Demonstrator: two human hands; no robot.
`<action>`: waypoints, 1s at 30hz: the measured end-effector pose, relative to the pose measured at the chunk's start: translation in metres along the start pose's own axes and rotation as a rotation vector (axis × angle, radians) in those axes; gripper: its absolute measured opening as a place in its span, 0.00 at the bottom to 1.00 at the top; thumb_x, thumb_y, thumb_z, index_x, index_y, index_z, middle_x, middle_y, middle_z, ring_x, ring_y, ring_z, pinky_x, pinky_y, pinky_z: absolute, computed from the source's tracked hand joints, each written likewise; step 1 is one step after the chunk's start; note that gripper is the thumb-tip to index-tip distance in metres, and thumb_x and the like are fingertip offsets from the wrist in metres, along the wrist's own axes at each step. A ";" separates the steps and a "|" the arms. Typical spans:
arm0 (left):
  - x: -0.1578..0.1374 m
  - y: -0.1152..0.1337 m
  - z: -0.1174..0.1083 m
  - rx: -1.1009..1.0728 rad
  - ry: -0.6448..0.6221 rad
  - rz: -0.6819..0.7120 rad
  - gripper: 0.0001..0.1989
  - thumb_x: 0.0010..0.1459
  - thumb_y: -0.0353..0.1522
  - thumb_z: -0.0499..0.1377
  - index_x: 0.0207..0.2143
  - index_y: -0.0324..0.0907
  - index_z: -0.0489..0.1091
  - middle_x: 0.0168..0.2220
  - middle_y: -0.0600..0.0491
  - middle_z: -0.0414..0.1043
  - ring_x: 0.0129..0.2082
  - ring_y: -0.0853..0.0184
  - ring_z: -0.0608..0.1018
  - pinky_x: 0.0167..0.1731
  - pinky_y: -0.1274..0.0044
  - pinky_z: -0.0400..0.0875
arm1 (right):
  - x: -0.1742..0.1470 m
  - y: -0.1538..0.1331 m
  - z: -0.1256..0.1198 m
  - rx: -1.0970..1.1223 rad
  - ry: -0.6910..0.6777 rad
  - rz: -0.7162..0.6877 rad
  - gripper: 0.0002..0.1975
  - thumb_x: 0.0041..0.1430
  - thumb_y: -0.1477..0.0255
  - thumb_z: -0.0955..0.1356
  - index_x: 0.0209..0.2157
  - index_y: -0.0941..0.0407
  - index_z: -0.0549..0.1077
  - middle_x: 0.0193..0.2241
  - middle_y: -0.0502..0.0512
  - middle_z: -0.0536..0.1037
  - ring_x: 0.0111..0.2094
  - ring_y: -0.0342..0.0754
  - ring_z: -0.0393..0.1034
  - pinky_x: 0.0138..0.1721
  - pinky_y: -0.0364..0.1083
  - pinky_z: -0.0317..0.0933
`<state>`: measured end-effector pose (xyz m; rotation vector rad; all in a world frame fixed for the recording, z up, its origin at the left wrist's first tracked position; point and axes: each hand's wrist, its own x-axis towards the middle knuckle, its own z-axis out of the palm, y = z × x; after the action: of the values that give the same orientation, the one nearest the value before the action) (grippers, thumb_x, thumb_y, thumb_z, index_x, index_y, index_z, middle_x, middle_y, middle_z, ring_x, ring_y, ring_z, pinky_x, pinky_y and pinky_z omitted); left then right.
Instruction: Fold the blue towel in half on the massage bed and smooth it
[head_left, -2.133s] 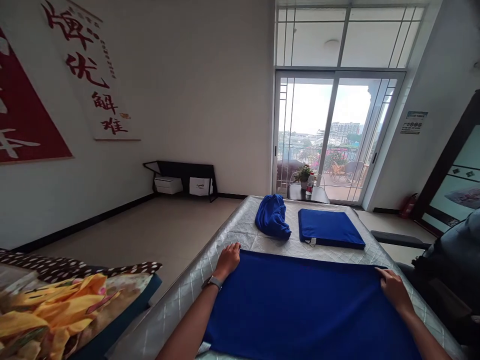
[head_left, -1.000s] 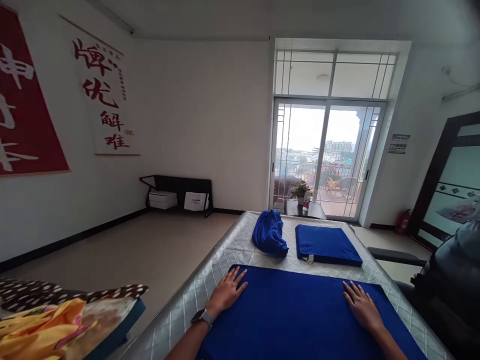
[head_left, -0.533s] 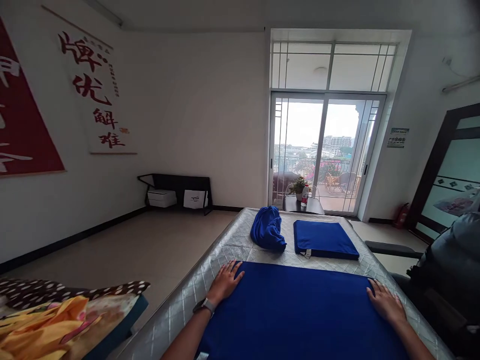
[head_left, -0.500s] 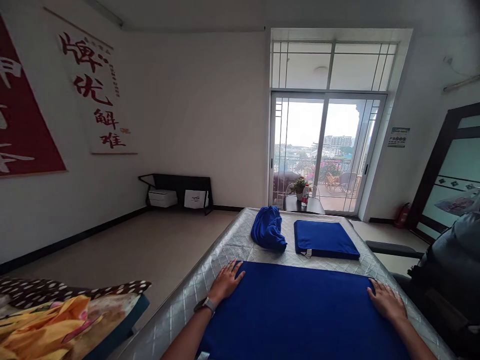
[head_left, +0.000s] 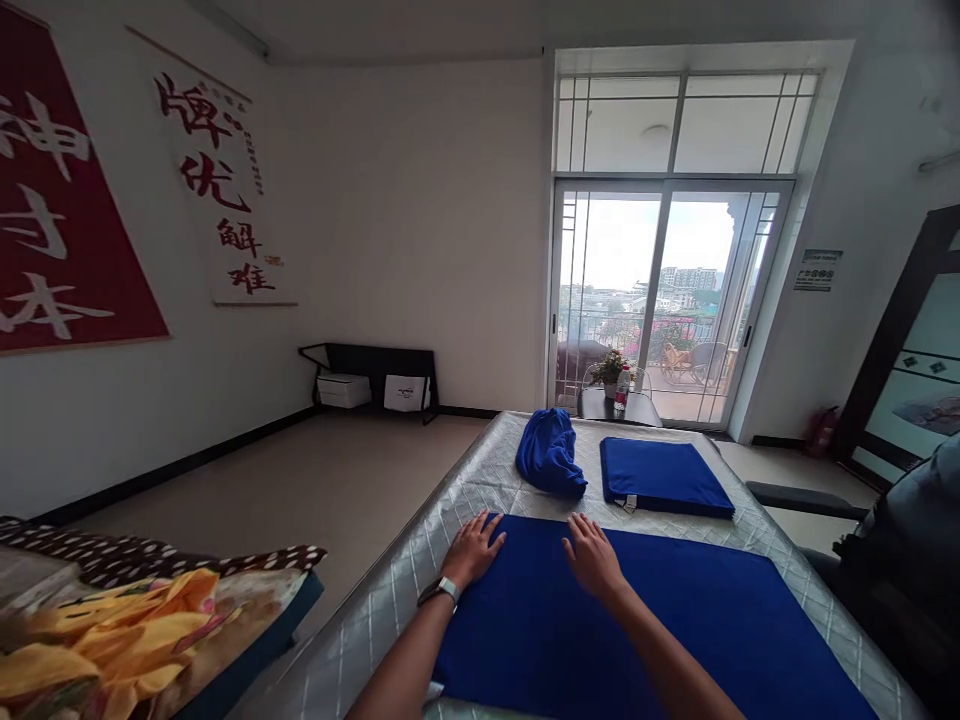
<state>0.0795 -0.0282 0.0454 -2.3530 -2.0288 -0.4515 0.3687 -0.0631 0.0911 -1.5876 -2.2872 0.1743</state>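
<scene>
A blue cloth (head_left: 697,610) lies spread flat on the silver quilted table cover (head_left: 405,590). My left hand (head_left: 472,552) rests palm down at the cloth's far left corner, fingers outstretched, with a watch on the wrist. Flat on the same cloth, a short way in from its far edge, is my right hand (head_left: 592,558), its fingers extended. Neither hand grips anything. Beyond them sit a crumpled blue cloth (head_left: 550,455) and, to its right, a neatly folded blue cloth stack (head_left: 664,475) with a white tag.
Yellow patterned fabric (head_left: 150,630) is heaped at the lower left. A black chair (head_left: 907,550) stands close on the right. Past the table are a small dark table with a potted plant (head_left: 611,370) and a bottle (head_left: 622,390), before sliding glass doors (head_left: 667,300).
My right hand has moved left from the cloth's far right corner to near my left hand. My left hand stays at the left corner. The view has turned slightly left.
</scene>
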 end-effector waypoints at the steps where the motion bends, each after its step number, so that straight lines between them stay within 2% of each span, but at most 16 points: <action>1: 0.000 0.000 0.000 0.003 -0.002 0.000 0.28 0.69 0.47 0.43 0.66 0.49 0.59 0.68 0.48 0.59 0.68 0.55 0.59 0.65 0.59 0.53 | 0.006 -0.020 0.010 0.036 -0.042 -0.027 0.33 0.68 0.58 0.53 0.69 0.59 0.55 0.70 0.57 0.55 0.71 0.53 0.43 0.69 0.56 0.39; 3: 0.000 0.000 0.000 0.011 -0.006 0.001 0.28 0.69 0.47 0.44 0.66 0.48 0.60 0.68 0.48 0.59 0.68 0.55 0.60 0.65 0.60 0.54 | 0.014 -0.044 0.025 0.073 -0.106 -0.023 0.34 0.69 0.57 0.52 0.69 0.60 0.53 0.70 0.58 0.52 0.71 0.54 0.40 0.69 0.57 0.37; 5: 0.001 0.000 0.001 0.025 -0.007 -0.005 0.28 0.69 0.46 0.44 0.66 0.48 0.60 0.68 0.48 0.60 0.68 0.55 0.60 0.65 0.61 0.54 | 0.016 -0.049 0.034 0.079 -0.135 0.002 0.34 0.69 0.56 0.52 0.70 0.59 0.52 0.71 0.58 0.50 0.71 0.55 0.39 0.69 0.57 0.35; 8: 0.002 0.000 0.004 0.051 0.003 -0.004 0.27 0.69 0.45 0.44 0.66 0.49 0.59 0.67 0.48 0.61 0.68 0.56 0.61 0.65 0.61 0.54 | 0.013 -0.036 0.039 0.065 -0.137 -0.007 0.34 0.69 0.55 0.52 0.70 0.56 0.51 0.71 0.55 0.49 0.72 0.54 0.39 0.70 0.57 0.33; 11: 0.003 -0.001 0.005 0.061 0.001 0.004 0.28 0.69 0.45 0.43 0.67 0.48 0.59 0.68 0.47 0.60 0.68 0.56 0.61 0.65 0.61 0.54 | 0.002 -0.009 0.031 0.027 -0.148 0.008 0.35 0.69 0.54 0.51 0.70 0.56 0.50 0.71 0.54 0.49 0.72 0.52 0.38 0.70 0.57 0.32; 14: 0.003 -0.002 0.005 0.057 -0.003 -0.002 0.28 0.69 0.46 0.43 0.67 0.50 0.59 0.68 0.48 0.59 0.68 0.56 0.60 0.65 0.60 0.53 | -0.015 0.031 0.014 -0.031 -0.146 0.098 0.35 0.69 0.53 0.50 0.70 0.55 0.50 0.71 0.53 0.49 0.72 0.52 0.39 0.70 0.56 0.33; 17: 0.003 -0.002 0.005 0.040 -0.017 -0.002 0.28 0.69 0.46 0.44 0.67 0.50 0.58 0.69 0.49 0.58 0.69 0.56 0.59 0.66 0.60 0.52 | -0.040 0.083 -0.008 -0.082 -0.124 0.181 0.35 0.69 0.53 0.50 0.70 0.54 0.51 0.71 0.52 0.50 0.71 0.51 0.39 0.70 0.55 0.34; 20: 0.004 -0.001 0.006 0.039 -0.036 -0.005 0.29 0.69 0.46 0.44 0.68 0.48 0.57 0.70 0.47 0.56 0.69 0.56 0.57 0.66 0.60 0.50 | -0.071 0.149 -0.030 -0.139 -0.089 0.251 0.34 0.68 0.55 0.50 0.70 0.54 0.53 0.70 0.52 0.53 0.71 0.49 0.41 0.69 0.53 0.37; 25: 0.006 -0.001 0.008 0.047 -0.052 -0.013 0.29 0.69 0.46 0.44 0.69 0.47 0.55 0.71 0.46 0.53 0.70 0.57 0.55 0.67 0.61 0.49 | -0.128 0.261 -0.059 -0.287 -0.019 0.437 0.34 0.67 0.60 0.49 0.68 0.59 0.57 0.69 0.59 0.57 0.70 0.53 0.46 0.67 0.58 0.44; 27: 0.006 -0.001 0.009 0.038 -0.039 -0.017 0.29 0.69 0.46 0.44 0.69 0.47 0.56 0.71 0.46 0.53 0.70 0.57 0.55 0.67 0.61 0.49 | -0.142 0.290 -0.064 -0.328 0.023 0.478 0.33 0.66 0.61 0.50 0.67 0.59 0.58 0.68 0.61 0.58 0.69 0.54 0.48 0.66 0.60 0.47; 30: 0.005 -0.001 0.010 0.037 -0.013 -0.015 0.28 0.70 0.46 0.43 0.68 0.49 0.56 0.70 0.48 0.54 0.70 0.58 0.56 0.67 0.60 0.49 | -0.150 0.306 -0.063 -0.355 0.074 0.508 0.33 0.66 0.62 0.50 0.67 0.59 0.59 0.68 0.62 0.59 0.69 0.54 0.50 0.66 0.60 0.48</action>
<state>0.0810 -0.0212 0.0364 -2.3275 -2.0426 -0.3961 0.7077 -0.0969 0.0274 -2.2930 -1.8888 -0.1767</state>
